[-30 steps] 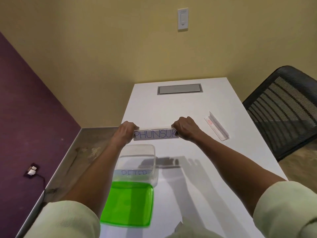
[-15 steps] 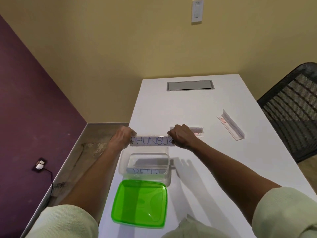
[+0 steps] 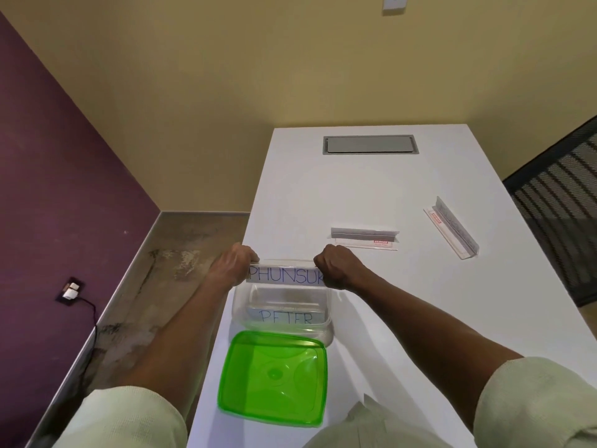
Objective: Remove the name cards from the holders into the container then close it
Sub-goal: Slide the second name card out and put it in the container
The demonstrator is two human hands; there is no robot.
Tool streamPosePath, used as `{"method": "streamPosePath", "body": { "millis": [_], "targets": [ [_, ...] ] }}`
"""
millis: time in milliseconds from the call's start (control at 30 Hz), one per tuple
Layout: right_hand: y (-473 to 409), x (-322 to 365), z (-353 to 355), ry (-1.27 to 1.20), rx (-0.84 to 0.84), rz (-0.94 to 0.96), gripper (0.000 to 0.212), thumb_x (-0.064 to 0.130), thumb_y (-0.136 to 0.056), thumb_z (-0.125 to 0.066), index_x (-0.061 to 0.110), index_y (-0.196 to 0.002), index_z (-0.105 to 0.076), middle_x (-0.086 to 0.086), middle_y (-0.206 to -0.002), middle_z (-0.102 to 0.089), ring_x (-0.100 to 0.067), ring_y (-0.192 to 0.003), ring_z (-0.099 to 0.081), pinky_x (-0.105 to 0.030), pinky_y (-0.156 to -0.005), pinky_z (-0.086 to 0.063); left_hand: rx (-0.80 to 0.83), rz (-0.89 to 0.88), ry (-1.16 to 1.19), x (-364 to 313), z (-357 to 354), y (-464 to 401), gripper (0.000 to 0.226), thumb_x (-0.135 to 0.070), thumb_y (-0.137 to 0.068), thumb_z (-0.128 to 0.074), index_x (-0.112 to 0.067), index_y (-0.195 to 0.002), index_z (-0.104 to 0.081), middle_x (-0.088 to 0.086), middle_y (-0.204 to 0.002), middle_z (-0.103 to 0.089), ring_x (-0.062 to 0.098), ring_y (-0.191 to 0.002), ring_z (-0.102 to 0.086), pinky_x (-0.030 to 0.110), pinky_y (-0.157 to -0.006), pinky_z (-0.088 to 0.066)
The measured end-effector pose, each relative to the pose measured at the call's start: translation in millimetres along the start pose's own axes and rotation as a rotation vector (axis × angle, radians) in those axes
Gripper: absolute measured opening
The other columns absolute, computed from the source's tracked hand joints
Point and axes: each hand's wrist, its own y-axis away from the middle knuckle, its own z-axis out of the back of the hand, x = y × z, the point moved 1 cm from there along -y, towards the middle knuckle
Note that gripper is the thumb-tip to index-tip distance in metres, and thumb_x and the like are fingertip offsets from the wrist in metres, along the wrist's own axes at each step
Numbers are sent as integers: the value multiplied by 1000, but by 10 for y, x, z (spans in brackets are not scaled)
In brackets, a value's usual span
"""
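I hold the PHUNSUK name card [image 3: 286, 275] stretched between both hands: my left hand [image 3: 235, 265] pinches its left end with curled fingers, and my right hand [image 3: 336, 269] is clenched round its right end. The card sits level, lettering facing me, right above the far rim of the clear container [image 3: 325, 321]. Directly below my grip, inside that container, the PETER card [image 3: 286, 317] leans against the near wall. Nearer to me than the grip, the green lid [image 3: 273, 376] lies flat on the white table [image 3: 387, 195], its far edge touching or overlapping the container's near side; I cannot tell which. Just beyond my right hand stands an empty clear holder [image 3: 365, 236] with a red label, apart from my knuckles. Farther right of the grip, a second clear holder [image 3: 451, 226] lies at a slant, well apart from the first. Far beyond the grip, a grey hatch [image 3: 371, 144] is set into the tabletop.
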Motion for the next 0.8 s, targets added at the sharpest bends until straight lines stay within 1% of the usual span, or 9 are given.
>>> {"method": "streamPosePath", "body": {
  "millis": [133,200,333,467,600,700,800],
  "targets": [
    [-84,34,-64,8,34,36,16,0,-76,-55,1,-91,-62,-20,-91,-64,-33,-90,-59,-31,-65,-35,20,-27,-77,45,-115,-56,36,-3,-82,-72,-17,-116,-71,11,-120,-66,28,-100,-68,36,-86,-57],
    [-134,39,-99,12,50,59,16,0,-76,-55,2,-90,-62,-18,-89,-64,-32,-90,-58,-30,-64,-35,21,-42,-111,66,-158,-89,37,-2,-81,-72,-16,-115,-71,12,-119,-66,28,-101,-67,35,-87,-57],
    [-205,64,-164,25,67,99,14,-2,-73,-55,2,-84,-62,-17,-84,-65,-32,-87,-58,-30,-63,-34,21,-75,-196,71,-223,-137,37,0,-82,-66,-15,-116,-70,13,-117,-66,31,-102,-67,34,-85,-55],
    [-255,107,-255,50,83,138,16,-4,-73,-54,1,-84,-64,-18,-84,-66,-33,-86,-59,-32,-64,-35,28,-142,-331,22,-281,-170,34,1,-85,-58,-13,-114,-70,14,-113,-68,32,-99,-68,36,-84,-55],
    [-299,140,-363,79,94,175,18,-2,-79,-52,2,-92,-63,-17,-90,-66,-32,-90,-58,-31,-67,-35,37,-183,-486,-36,-331,-197,28,2,-90,-50,-8,-108,-68,14,-109,-67,31,-97,-68,35,-79,-53],
    [-332,165,-411,92,111,187,18,0,-84,-50,4,-96,-64,-15,-93,-66,-32,-92,-58,-32,-67,-35,36,-211,-554,-48,-390,-210,25,3,-92,-47,-5,-108,-65,14,-109,-65,31,-98,-67,34,-80,-52],
    [-372,195,-473,109,113,208,19,-1,-88,-47,4,-96,-63,-15,-93,-66,-32,-91,-58,-32,-66,-35,51,-234,-592,-43,-452,-216,27,4,-92,-44,-7,-109,-63,13,-111,-63,30,-101,-65,33,-80,-50]
  ]
}}
